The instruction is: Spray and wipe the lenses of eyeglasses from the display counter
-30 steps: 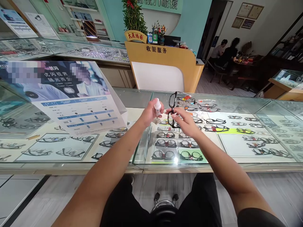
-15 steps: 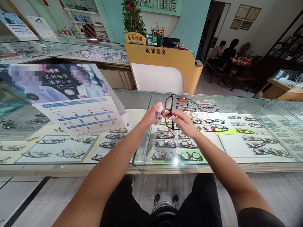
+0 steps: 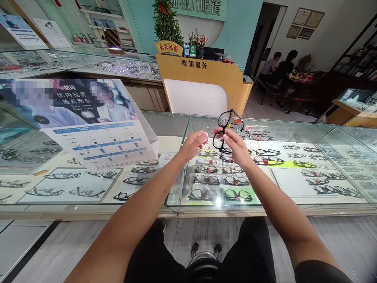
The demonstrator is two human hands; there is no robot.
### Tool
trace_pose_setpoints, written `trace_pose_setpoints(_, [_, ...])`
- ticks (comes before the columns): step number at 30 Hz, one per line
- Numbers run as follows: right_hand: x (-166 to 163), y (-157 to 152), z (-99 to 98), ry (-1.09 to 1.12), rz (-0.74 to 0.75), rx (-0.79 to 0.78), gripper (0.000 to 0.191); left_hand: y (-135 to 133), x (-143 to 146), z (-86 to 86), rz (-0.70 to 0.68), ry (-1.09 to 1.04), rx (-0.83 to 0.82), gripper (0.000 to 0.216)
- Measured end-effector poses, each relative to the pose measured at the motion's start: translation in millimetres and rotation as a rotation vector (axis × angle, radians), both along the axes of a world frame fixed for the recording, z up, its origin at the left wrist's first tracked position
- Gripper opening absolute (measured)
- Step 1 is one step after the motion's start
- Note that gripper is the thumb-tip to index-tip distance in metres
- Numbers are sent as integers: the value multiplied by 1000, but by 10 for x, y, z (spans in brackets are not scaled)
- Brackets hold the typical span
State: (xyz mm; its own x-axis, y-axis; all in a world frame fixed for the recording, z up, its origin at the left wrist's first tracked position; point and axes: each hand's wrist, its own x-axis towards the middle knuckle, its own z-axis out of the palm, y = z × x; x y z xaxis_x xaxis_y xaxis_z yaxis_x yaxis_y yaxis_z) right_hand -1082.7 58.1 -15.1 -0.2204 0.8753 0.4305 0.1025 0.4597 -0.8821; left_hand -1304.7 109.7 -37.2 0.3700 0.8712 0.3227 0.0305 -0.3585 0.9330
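My right hand grips a pair of black-framed eyeglasses near the bridge, holding them on end above the glass counter. One lens points up and the other lies below the fingers. To the left, my left hand is closed around a small white bottle, mostly hidden by the fingers. A narrow gap separates the two hands. Beneath them, rows of eyeglasses rest inside the display case.
A large printed cardboard sign stands on the counter at left. Beyond the glass counter is a wooden cashier desk with a plant. Two people sit at a table at the back right. A wheeled stool base is below me.
My right hand has moved slightly up and right with the eyeglasses, turning them so a temple shows. The left hand has rotated, hiding more of the bottle, and the hands are farther apart.
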Motion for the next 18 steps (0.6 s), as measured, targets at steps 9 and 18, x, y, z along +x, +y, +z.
trace_pose_setpoints(9, [-10, -11, -2, -62, -18, 19, 65, -21, 46, -48, 18, 31, -34, 57])
trace_pose_setpoints(18, [19, -6, 16, -70, -52, 36, 61, 126, -71, -57, 243, -37, 5, 53])
